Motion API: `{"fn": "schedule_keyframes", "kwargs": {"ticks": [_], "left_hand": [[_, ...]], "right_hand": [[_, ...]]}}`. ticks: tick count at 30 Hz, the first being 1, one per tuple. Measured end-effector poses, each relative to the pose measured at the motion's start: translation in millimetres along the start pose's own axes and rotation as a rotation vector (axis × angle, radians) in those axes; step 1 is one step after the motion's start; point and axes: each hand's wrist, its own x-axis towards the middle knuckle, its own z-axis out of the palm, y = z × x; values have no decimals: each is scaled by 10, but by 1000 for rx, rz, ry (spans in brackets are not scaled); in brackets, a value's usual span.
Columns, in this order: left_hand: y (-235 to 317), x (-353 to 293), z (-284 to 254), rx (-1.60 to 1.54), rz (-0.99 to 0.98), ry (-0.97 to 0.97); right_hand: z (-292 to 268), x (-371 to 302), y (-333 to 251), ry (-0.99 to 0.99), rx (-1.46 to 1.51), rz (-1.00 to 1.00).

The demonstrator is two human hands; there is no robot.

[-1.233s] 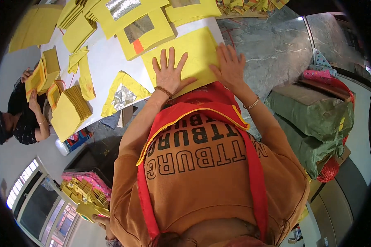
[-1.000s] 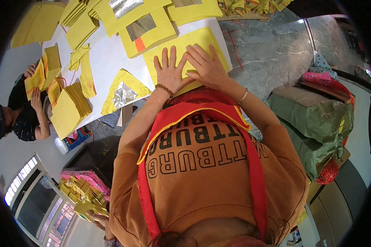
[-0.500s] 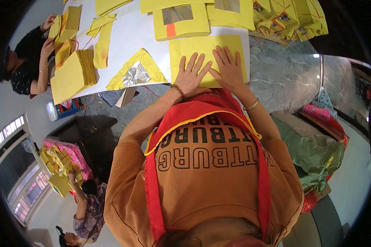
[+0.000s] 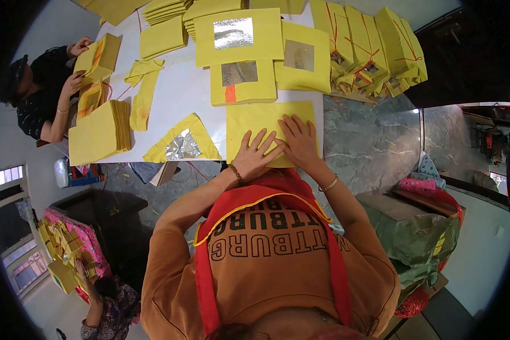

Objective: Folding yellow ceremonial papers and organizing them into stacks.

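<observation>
My left hand (image 4: 257,152) lies flat with spread fingers on a yellow paper sheet (image 4: 246,119) at the near edge of a white-topped table (image 4: 175,73). Beside it, my right hand (image 4: 301,141) rests palm down on the same sheet, its fingers stretched out and angled left. The two hands nearly meet, and neither grips anything. Whether one sheet or a thin pile lies under them, I cannot tell. To the left is a yellow paper triangle (image 4: 207,136) with a silver foil patch (image 4: 182,145).
Just beyond the sheet sit yellow paper stacks (image 4: 266,85) with foil squares. Bundles tied with red string (image 4: 368,42) stand far right. At the left, a co-worker (image 4: 39,96) handles yellow paper near another stack (image 4: 99,139). A second person (image 4: 110,306) works lower left.
The view has tilted, so the table sits lower and more of its far side shows. My right hand has shifted slightly left on the sheet, toward my left hand. Both stay flat.
</observation>
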Motion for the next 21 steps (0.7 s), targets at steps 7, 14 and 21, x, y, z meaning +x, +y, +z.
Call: {"fn": "schedule_keyframes", "kwargs": {"ticks": [7,14,21], "left_hand": [[-48,-10,41,-33,8,-12],[-465,202,-372,-295,-37,272],[-2565,780,-291,-812,-1119,674]], "right_hand": [[4,22,-3,67,-82,-41],[29,11,22,73,-52,-32],[-1,27,-22,22,-23,-24]]}}
